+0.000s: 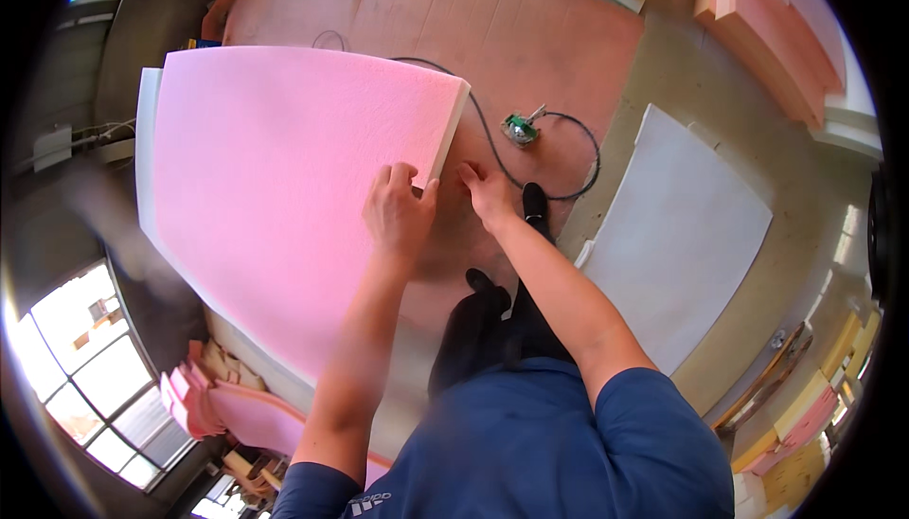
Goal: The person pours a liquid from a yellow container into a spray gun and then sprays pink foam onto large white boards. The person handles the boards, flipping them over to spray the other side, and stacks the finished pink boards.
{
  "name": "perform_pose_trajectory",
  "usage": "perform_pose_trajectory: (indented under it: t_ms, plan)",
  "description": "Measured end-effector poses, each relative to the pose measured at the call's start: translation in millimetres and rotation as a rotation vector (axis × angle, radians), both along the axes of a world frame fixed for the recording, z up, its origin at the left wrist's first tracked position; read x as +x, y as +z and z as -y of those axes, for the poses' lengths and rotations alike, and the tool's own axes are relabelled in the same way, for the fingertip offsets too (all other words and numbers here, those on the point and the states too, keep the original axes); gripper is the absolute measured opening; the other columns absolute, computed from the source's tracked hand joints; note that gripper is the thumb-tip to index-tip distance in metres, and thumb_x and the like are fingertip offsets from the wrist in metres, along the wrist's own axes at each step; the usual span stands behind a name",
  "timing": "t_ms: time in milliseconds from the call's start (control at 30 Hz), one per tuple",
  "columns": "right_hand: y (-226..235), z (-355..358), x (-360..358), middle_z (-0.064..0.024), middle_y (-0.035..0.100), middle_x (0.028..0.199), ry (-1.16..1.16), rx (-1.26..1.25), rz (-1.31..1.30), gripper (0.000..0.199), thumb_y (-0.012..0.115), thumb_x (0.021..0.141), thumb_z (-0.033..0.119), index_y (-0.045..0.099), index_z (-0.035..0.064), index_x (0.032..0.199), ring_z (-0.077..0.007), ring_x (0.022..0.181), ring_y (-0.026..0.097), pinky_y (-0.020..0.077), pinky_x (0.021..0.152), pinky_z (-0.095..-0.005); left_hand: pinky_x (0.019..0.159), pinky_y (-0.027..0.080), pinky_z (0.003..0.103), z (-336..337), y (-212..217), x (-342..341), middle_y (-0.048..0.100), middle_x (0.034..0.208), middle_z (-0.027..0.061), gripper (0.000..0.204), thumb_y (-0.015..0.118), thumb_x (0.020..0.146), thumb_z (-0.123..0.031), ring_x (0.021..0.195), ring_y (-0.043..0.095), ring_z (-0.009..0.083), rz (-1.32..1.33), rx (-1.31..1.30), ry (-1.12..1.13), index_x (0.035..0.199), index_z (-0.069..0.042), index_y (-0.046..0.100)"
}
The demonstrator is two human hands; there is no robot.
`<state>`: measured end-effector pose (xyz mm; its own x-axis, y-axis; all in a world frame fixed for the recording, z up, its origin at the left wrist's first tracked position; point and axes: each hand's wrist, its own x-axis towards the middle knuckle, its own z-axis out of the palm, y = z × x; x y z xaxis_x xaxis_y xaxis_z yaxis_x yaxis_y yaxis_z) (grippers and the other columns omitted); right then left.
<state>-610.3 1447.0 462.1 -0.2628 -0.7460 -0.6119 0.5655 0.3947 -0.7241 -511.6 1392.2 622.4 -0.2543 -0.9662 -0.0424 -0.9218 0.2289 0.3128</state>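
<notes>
Pink foam sheet (294,197): large, slightly curved slab with a white layer along its left edge; spread over the left and middle of the view, above a reddish-brown floor covering (530,36); near right corner held at the hands.
Left hand (400,214): laid flat on top of the pink foam sheet near its lower right corner, fingers (398,178) curled over the edge, gripping it.
Right hand (485,195): just beside the same corner, fingertips bent toward the sheet's edge; contact with the foam not clear, grip cannot be told.
Spacing of hands: close together, side by side, not touching.
Power tool (520,128): small, green, on the floor covering, well beyond the right hand.
Black cable (492,145): running from the tool, looping across the floor covering and passing under the sheet's far edge.
White sheet (677,235): flat on the floor to the right, apart from the pink sheet.
Foam stacks (776,26): pink and cream slabs piled at upper right.
Foam offcuts (204,391): pink pieces, lower left by the window.
</notes>
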Motion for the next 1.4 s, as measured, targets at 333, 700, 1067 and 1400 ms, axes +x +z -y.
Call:
perform_pose_trajectory:
  t_ms: [333,700,1067,1400]
  plan:
    - [5,41,0,-0.0040,0.070,0.093,-0.102,-0.028,0.354,0.017,0.065,0.095,0.006,0.066,-0.0016,0.110,-0.0105,0.080,0.063,0.0511,0.070,-0.0247,0.067,0.053,0.046,56,-30,-26,0.067,0.077,0.0146,0.019,0.068,0.076,-0.022,0.072,0.066,0.0361,0.317,0.119,-0.280,0.070,-0.005,0.063]
    - [1,42,3,-0.0059,0.070,0.104,-0.045,-0.008,0.359,0.022,0.065,0.096,0.012,0.067,-0.0002,0.115,-0.0135,0.087,0.066,0.0563,0.078,-0.0282,0.056,0.047,0.035,76,-18,-7,0.056,0.059,0.0132,0.019,0.068,0.077,-0.016,0.055,0.056,0.0183,0.021,0.464,-0.208,0.069,0.000,0.061]
    - [9,42,6,-0.0067,0.072,0.098,-0.119,-0.028,0.416,0.020,0.064,0.095,0.006,0.069,-0.0030,0.113,-0.0133,0.082,0.067,0.0563,0.074,-0.0281,0.061,0.050,0.039,69,-23,-12,0.063,0.067,0.0142,0.021,0.069,0.081,-0.018,0.061,0.062,0.0294,0.089,0.335,-0.312,0.070,-0.002,0.062]
    - [6,29,-3,-0.0070,0.071,0.107,-0.074,-0.015,0.607,0.024,0.062,0.096,0.004,0.067,-0.0018,0.119,-0.0160,0.093,0.068,0.0566,0.085,-0.0295,0.059,0.049,0.040,43,1,9,0.063,0.073,0.0083,0.022,0.073,0.080,-0.020,0.064,0.062,0.0280,0.046,0.229,-0.208,0.073,-0.005,0.059]
